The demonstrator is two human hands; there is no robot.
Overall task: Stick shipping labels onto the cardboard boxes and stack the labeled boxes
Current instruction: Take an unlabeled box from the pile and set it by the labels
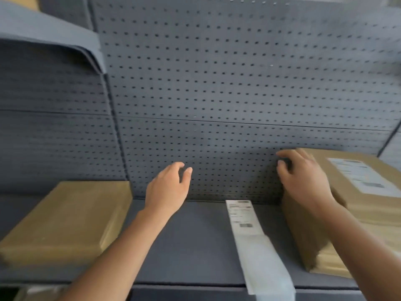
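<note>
A stack of brown cardboard boxes (310,235) stands at the right of the dark shelf; the top box carries a white shipping label (360,175). My right hand (303,179) rests on the stack's upper left corner, fingers curled over the edge. My left hand (171,185) hovers in mid-air over the middle of the shelf, fingers apart, holding nothing. A plain brown box (65,220) with no label showing lies at the left. A long strip of labels (249,235) lies on the shelf between my hands and hangs over the front edge.
A dark grey pegboard wall (217,83) rises right behind the shelf (191,246). A grey shelf bracket (54,40) juts out at the upper left. Something pale shows below the shelf's front edge at the lower left.
</note>
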